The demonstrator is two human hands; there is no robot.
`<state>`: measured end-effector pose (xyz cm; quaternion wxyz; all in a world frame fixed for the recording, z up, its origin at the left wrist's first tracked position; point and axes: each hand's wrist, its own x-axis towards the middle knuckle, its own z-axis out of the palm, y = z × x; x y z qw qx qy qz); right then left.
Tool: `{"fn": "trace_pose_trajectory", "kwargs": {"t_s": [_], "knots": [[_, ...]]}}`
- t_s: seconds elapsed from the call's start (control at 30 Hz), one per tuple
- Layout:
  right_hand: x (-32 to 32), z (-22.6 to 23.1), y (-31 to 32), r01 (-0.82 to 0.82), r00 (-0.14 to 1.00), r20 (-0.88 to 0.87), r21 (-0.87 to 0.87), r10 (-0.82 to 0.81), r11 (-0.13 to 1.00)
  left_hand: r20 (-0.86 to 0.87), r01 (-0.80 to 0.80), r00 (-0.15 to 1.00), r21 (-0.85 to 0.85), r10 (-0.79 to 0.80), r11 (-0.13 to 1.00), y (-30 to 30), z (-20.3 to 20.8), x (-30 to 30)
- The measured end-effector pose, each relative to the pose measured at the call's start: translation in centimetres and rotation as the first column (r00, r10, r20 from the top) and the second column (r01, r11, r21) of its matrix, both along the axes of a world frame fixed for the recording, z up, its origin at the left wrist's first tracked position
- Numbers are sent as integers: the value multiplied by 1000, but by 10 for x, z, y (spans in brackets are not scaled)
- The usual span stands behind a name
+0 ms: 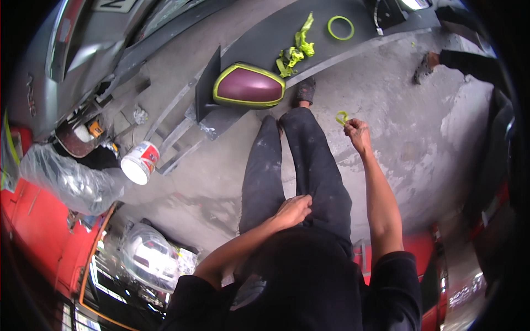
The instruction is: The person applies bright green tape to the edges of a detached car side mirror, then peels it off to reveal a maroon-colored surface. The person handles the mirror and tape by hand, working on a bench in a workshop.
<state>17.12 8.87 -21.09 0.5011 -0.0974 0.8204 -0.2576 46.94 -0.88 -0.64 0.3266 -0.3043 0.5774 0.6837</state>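
My right hand point(359, 135) is raised over the floor to the right of my legs, its fingers pinching a looped strip of yellow-green masking tape point(342, 117). My left hand point(294, 211) rests against my dark trousers at the lap with the fingers curled in; what they hold, if anything, is hidden. In front of my knees is a car side mirror point(249, 87) with a glossy purple shell, edged all round with yellow-green tape. Crumpled used tape point(298, 48) lies beyond it on a dark grey panel point(259, 38), and a tape roll point(340, 28) sits beside that.
A white and red bucket point(141, 161) stands at left, near a metal stand point(171, 124) under the panel. A grey car point(47, 66) fills the upper left. Clear plastic sheeting point(69, 176) drapes over red cabinets point(41, 220). Another person's shoe point(425, 69) is at upper right.
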Motion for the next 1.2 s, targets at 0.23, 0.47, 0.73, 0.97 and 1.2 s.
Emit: {"fn": "trace_pose_trajectory", "kwargs": {"t_s": [0.23,0.47,0.73,0.97,1.2], "knots": [[64,46,25,226,973,72,-75,-221,971,81,-146,987,62,141,987,0,-24,26],[172,144,-31,-190,967,-220,-297,127,936,220,-477,871,158,440,865,-60,-25,48],[249,229,23,-619,774,-237,-86,588,780,-169,575,699,-445,-695,686,-27,-2,151],[268,230,56,-661,737,-109,91,667,745,-220,259,927,-213,-305,942,-12,7,139],[222,237,75,-351,936,23,23,351,936,-88,149,986,107,-140,983,1,21,107]]}}
